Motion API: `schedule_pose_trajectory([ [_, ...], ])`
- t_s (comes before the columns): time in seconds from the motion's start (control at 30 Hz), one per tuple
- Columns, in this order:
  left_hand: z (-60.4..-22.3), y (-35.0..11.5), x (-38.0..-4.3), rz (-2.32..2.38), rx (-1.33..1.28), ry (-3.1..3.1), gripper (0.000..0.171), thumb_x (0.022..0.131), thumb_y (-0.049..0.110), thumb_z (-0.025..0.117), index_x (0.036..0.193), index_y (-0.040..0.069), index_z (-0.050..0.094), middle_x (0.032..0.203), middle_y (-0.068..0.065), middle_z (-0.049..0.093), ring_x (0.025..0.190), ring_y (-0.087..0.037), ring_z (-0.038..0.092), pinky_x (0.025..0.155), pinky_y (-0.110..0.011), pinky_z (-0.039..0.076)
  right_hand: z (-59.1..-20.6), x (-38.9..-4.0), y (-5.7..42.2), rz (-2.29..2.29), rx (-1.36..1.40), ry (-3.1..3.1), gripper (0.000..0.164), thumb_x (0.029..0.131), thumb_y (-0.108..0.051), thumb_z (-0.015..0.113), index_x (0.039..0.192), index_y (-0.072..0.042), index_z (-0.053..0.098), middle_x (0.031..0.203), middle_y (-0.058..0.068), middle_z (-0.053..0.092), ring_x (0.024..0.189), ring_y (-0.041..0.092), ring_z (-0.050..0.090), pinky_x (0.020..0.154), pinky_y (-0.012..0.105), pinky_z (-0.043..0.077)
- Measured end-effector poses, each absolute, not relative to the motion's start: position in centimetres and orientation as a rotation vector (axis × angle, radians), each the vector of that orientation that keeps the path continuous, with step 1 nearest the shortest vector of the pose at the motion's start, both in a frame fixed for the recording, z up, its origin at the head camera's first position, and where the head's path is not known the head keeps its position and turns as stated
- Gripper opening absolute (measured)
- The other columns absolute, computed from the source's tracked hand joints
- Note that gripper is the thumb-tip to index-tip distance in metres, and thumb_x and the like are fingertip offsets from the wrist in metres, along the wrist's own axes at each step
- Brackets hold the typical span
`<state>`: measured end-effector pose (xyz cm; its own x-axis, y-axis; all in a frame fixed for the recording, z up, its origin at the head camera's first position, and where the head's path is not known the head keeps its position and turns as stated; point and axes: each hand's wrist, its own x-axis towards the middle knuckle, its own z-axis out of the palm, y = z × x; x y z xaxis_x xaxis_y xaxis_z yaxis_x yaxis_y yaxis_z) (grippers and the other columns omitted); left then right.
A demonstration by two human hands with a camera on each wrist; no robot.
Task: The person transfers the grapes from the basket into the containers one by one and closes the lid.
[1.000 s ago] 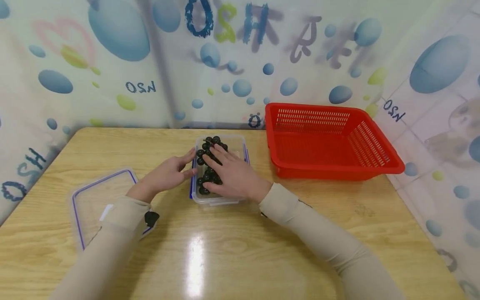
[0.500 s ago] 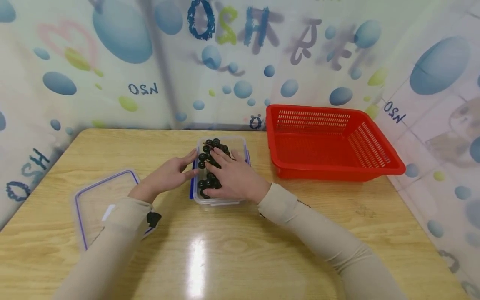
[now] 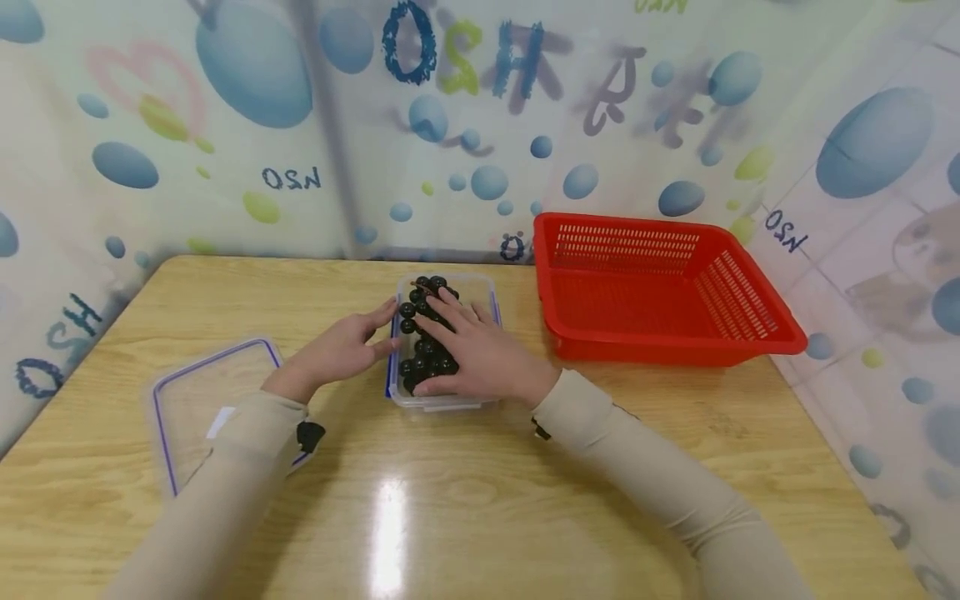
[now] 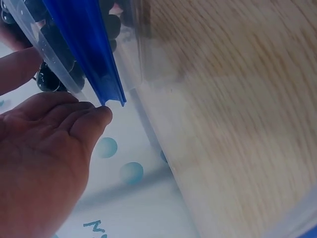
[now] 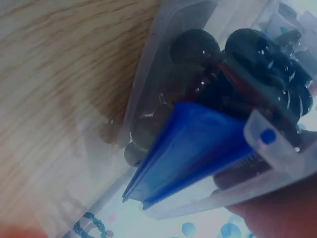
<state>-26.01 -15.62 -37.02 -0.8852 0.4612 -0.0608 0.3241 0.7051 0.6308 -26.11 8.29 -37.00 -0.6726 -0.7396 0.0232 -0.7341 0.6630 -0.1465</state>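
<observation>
A clear plastic box (image 3: 442, 402) stands on the table with dark, round grapes (image 3: 424, 350) on a stem inside it. My right hand (image 3: 491, 357) lies over the grapes, its fingers spread and reaching across them from the right. At the box's left side, my left hand (image 3: 337, 350) touches the rim with its thumb and fingers stretched out. A blue side clip (image 4: 86, 44) hangs down by those fingertips in the left wrist view. In the right wrist view another blue clip (image 5: 198, 148) juts outward, and grapes (image 5: 252, 54) crowd up near the rim.
A clear lid (image 3: 210, 383) with a blue seal lies at the left, partly under my left forearm. To the right of the box stands a red plastic basket (image 3: 667, 333). A patterned curtain (image 3: 375, 150) hangs behind the wooden table (image 3: 480, 500).
My right hand has shifted slightly to the right over the box, and more of the grapes show beside its fingers. My left hand keeps its place at the rim.
</observation>
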Motion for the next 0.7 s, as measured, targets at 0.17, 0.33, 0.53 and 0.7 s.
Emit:
schedule_pose_trajectory([
  [0.17,-36.8,-16.0,-25.9,0.921,0.642,2.713,0.064,0.103,0.022,0.052,0.154,-0.002,0.021,0.158,-0.020,0.017,0.132,-0.049,0.037,0.110,-0.055,0.029,-36.9,-26.2,8.6,-0.365,-1.253,2.815,0.089,0.087,-0.074,0.047,0.155,-0.019,0.033,0.164,0.004,0.009,0.148,0.022,-0.007,0.117,0.052,0.008],
  [0.33,-36.5,-16.4,-25.5,0.941,0.616,2.713,0.063,0.103,0.023,0.051,0.154,-0.002,0.021,0.159,-0.020,0.017,0.130,-0.050,0.038,0.109,-0.056,0.030,-36.6,-26.2,8.9,-0.478,-1.246,2.838,0.076,0.094,-0.066,0.045,0.152,-0.015,0.040,0.163,0.004,0.014,0.149,0.024,-0.002,0.118,0.050,0.010],
  [0.53,-36.2,-17.0,-24.9,0.934,0.567,2.696,0.064,0.104,0.025,0.049,0.155,0.001,0.018,0.160,-0.019,0.014,0.133,-0.049,0.034,0.110,-0.056,0.028,-36.3,-25.9,8.8,-0.484,-1.237,2.832,0.075,0.097,-0.064,0.042,0.152,-0.013,0.039,0.163,0.007,0.014,0.149,0.021,-0.003,0.118,0.045,0.009],
  [0.7,-35.2,-18.4,-23.9,0.909,0.510,2.721,0.063,0.105,0.027,0.048,0.155,0.000,0.020,0.159,-0.022,0.017,0.132,-0.052,0.034,0.109,-0.059,0.029,-35.6,-25.1,7.9,-0.568,-1.230,2.914,0.066,0.100,-0.053,0.047,0.149,-0.009,0.042,0.160,0.009,0.024,0.149,0.021,0.008,0.118,0.040,0.015],
])
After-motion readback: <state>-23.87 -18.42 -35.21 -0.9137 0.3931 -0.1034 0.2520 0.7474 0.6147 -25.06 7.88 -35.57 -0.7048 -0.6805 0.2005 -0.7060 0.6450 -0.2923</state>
